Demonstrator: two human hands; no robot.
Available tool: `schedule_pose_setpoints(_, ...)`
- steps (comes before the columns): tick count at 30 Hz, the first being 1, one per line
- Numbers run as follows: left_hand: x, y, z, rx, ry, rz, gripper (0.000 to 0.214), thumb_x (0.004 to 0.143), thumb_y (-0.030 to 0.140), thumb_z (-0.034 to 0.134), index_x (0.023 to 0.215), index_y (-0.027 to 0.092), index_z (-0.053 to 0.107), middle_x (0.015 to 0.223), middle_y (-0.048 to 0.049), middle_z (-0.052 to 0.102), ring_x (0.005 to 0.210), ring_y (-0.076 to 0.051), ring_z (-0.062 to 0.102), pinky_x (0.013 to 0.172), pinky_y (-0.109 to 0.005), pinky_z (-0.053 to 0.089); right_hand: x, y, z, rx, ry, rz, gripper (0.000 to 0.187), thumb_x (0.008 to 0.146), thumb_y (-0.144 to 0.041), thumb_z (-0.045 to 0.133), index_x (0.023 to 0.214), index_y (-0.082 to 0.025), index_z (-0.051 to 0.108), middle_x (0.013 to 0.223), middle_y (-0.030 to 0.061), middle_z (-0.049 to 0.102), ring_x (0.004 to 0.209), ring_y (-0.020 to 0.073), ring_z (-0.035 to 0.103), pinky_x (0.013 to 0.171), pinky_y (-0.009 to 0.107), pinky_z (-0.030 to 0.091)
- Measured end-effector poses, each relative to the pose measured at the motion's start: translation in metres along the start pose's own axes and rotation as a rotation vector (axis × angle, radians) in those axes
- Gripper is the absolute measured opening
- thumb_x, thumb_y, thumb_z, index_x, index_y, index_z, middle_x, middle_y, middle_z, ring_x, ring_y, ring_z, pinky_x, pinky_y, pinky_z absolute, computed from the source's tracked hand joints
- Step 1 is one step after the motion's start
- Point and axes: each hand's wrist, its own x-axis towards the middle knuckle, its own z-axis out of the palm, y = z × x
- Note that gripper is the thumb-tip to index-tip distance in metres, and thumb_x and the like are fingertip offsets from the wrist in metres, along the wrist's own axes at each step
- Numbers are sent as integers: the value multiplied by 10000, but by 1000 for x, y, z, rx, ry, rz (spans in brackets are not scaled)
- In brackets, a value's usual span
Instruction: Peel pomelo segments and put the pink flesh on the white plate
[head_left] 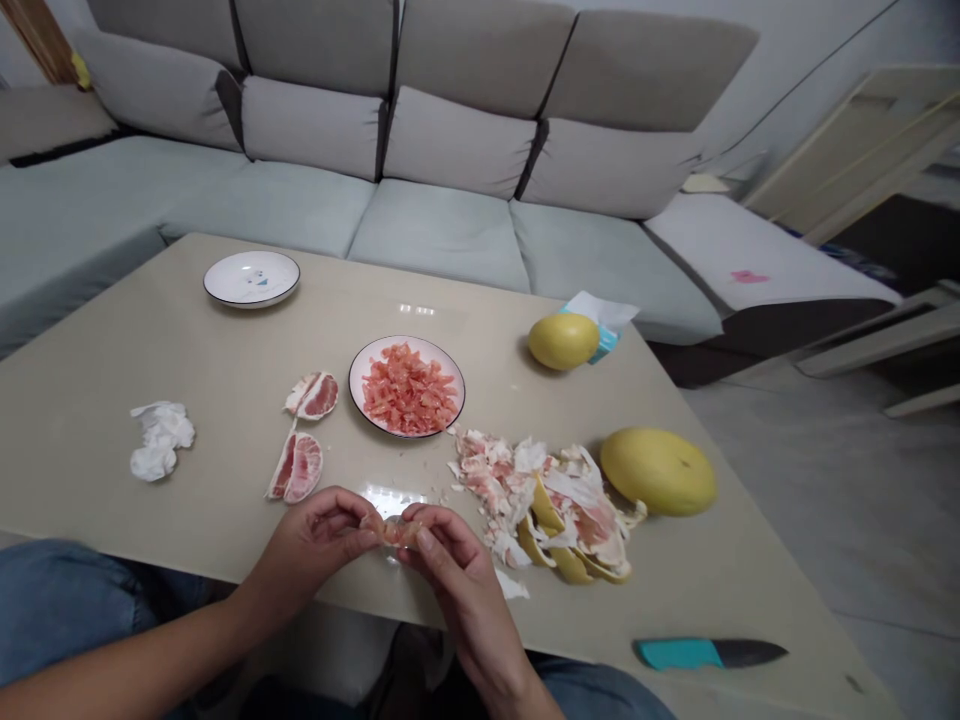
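Note:
Between the fingertips of my left hand (pixel 322 545) and my right hand (pixel 457 565) is a small piece of pomelo flesh (pixel 392 532), pinched from both sides above the table's near edge. Beyond my hands, a dark-rimmed plate (pixel 360 400) bears a heap of pink pomelo pulp (pixel 412 390). Just past my left hand lie pomelo segments (pixel 306 466), with more segments (pixel 319 396) behind them. To the right of my right hand spreads a pile of torn membrane and white pith (pixel 502 480) mixed with yellow peel (pixel 574 565).
Two whole yellow pomelos (pixel 564 341) (pixel 658 470) sit on the right, the farther one against a tissue pack (pixel 606 325). A turquoise-handled knife (pixel 682 654) lies at the near right edge. Crumpled tissue (pixel 161 440) and another plate (pixel 251 279) are on the left. A grey sofa (pixel 442 235) stands behind the table.

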Motion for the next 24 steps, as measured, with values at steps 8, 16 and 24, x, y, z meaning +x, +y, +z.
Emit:
schedule_pose_setpoints(8,-1,-3,0,-45,31,79,144,740,214,753,812,186,631,825,10,662,831,-130,625,789,-237,495,0,5,0,172,-6,50,181,799,-362,724,913,-227,685,1020,16,597,923,149,548,789,234,484)
schedule_pose_setpoints(16,-1,-6,-2,-20,49,146,119,760,206,731,863,208,671,892,9,640,882,-126,618,813,-215,496,-1,4,1,168,-68,86,237,777,-344,750,948,-213,650,986,22,630,803,134,586,683,240,515)
schedule_pose_setpoints(24,0,-8,-3,40,-34,205,80,767,170,711,833,208,689,889,1,635,879,-134,614,807,-224,504,1,4,2,113,-44,133,297,743,-356,780,945,-180,653,825,15,658,718,120,604,651,238,527)
